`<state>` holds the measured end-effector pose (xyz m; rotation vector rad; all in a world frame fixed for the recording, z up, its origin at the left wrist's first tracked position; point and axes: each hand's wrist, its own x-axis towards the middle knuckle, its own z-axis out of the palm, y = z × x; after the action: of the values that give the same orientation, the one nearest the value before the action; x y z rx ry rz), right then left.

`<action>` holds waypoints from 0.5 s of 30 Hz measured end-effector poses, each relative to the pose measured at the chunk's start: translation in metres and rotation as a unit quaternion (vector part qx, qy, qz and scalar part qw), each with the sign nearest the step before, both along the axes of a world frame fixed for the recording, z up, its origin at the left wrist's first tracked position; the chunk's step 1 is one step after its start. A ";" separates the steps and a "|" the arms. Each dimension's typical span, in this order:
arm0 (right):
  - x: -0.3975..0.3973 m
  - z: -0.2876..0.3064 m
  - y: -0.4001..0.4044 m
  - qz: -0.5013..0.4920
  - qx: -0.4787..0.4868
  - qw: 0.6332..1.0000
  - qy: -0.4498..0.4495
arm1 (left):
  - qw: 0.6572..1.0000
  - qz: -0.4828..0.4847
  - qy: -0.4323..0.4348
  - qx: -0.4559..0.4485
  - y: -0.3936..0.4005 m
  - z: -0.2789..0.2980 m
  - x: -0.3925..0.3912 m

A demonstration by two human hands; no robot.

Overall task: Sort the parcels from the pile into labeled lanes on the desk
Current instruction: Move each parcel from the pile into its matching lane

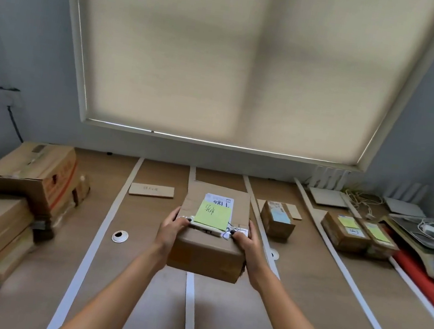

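2 hands are curled round 1 cardboard parcel (210, 237), the left hand (171, 227) on its left side and the right hand (245, 241) on its right, above the white tape strip (189, 302) between the desk's (135, 279) middle lanes. Its long axis runs away from the person, with a green note (212, 216) on top. 3 smaller parcels (277, 223) (345, 236) (378, 242) are seen in the right lanes, a pile of boxes (5, 202) at the left edge.

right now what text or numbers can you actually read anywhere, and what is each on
"981", printed upside down: on the white label atop the held parcel.
Green sticky note on that parcel: handwritten marks, not readable.
Cardboard lane tag on the desk: faint writing, too blurred.
Red print on the big box in the pile: illegible.
Notes on the right-hand parcels: too small.
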<state>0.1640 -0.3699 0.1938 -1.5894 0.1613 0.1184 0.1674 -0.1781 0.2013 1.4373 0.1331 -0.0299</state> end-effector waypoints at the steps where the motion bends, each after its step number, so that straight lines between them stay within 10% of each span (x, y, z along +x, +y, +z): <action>1: 0.001 0.000 -0.013 -0.001 0.006 1.000 0.002 | 1.000 0.006 -0.001 0.004 -0.013 -0.001 0.000; 15: 0.002 0.002 -0.215 0.020 0.043 0.999 0.002 | 0.998 0.051 0.022 0.020 -0.213 -0.004 -0.032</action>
<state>0.1655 -0.5850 0.1959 -1.5062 0.1261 0.1581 0.1352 -0.3912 0.1975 1.4681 0.2444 0.0256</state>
